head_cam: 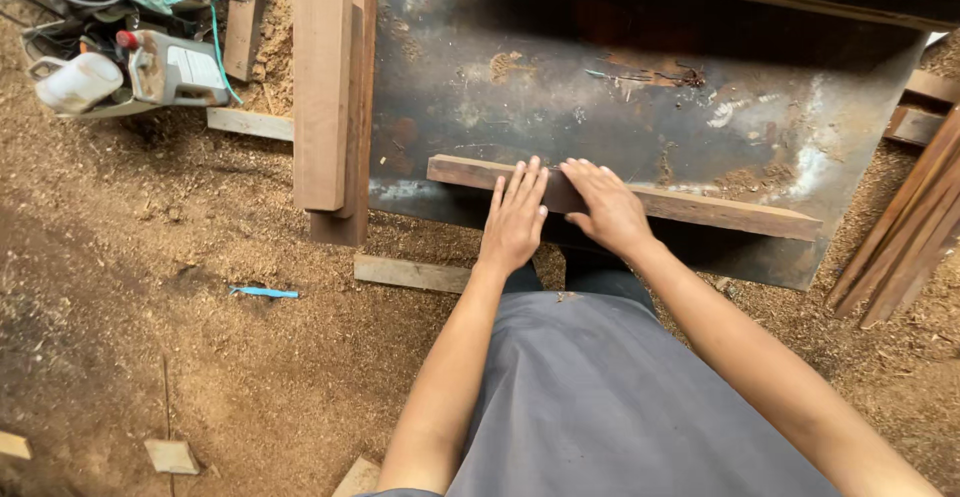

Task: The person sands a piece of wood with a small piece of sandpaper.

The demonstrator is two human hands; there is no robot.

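Resting flat with fingers spread, the left hand (513, 219) and the right hand (607, 207) both press on a long wooden plank (700, 209), palms down and grasping nothing; the plank lies across the near edge of a dark, rust-stained metal worktop (560, 87). As a judgement, the work looks early: the plank is set in place and steadied, and no cut or mark shows on it. Just left of the hands, two thicker boards (330, 97) lie stacked along the worktop's left edge. More planks (905, 227) lean at the right. Sawdust covers the floor (150, 287), with offcuts, a blue strip (262, 292) and, top left, a white jug (75, 82) beside a small machine (175, 69)
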